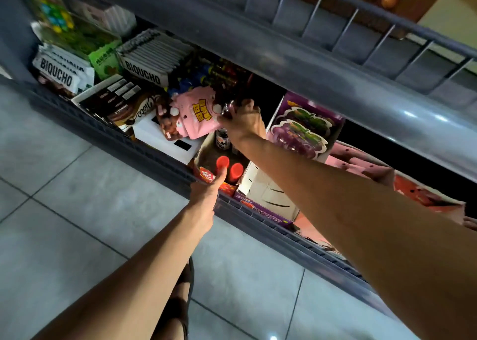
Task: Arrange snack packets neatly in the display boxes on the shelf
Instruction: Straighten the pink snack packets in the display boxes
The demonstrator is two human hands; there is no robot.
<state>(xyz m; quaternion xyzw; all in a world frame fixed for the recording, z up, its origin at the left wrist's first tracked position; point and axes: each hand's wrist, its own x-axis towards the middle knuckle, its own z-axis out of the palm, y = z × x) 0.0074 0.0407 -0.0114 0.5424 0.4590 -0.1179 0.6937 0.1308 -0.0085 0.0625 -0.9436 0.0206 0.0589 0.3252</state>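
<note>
left hand (205,193) at shelf edge (144,151), grip unclear, right hand (243,121) pinching pink packet (197,115)

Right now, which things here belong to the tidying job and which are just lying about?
Job: pink packet pinched by right hand; white display box; grape packets; left hand at the shelf edge.
Lying about: red-capped bottles; wire rail above.

A grey shelf (160,156) carries Biqucho boxes (144,66), a purple grape box (304,125) and red-capped bottles (222,162)
</note>
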